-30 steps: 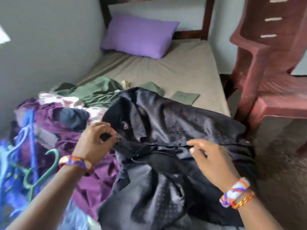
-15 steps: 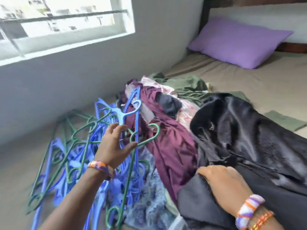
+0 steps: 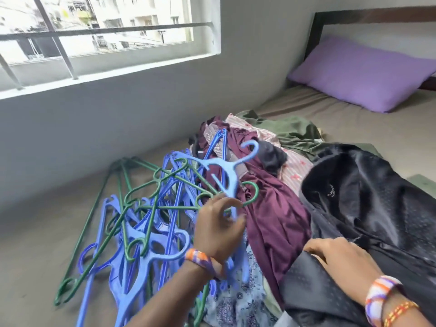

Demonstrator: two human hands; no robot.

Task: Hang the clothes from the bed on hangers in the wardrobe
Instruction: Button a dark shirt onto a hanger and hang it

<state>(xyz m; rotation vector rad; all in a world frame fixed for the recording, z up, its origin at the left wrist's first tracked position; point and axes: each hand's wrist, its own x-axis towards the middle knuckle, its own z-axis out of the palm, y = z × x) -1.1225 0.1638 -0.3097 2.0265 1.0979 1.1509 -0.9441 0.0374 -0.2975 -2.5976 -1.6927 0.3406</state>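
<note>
**One hanger lifted, every garment left to hang**

Fingers (image 3: pixel 226 204) of our left hand (image 3: pixel 218 228) curled round the lower arm of a light blue hanger (image 3: pixel 220 169), pinching it against the thumb and holding it tilted above the tangle of blue and green hangers (image 3: pixel 141 215) heaped on the bed (image 3: pixel 354 128). A green hook appeared to ride up with it, so we judged the pick was not yet clean. Our right hand (image 3: pixel 339 258) lay on the black shirt (image 3: pixel 368 199), fingers fairly straight and close together, pressing the cloth down; it gripped nothing that we could see.

That shirt was spread nearest us, collar up, beside a maroon garment (image 3: pixel 271 208). Behind those sat a pink striped piece (image 3: pixel 295 168) and an olive one (image 3: pixel 290 133), and a patterned blue cloth (image 3: pixel 238 300) lay under the hangers' near edge.

We reckoned the job was barely begun. No garment was on a hanger, the wardrobe was out of view, and the whole pile waited on the mattress. Threading the black shirt looked like the step in hand.
</note>
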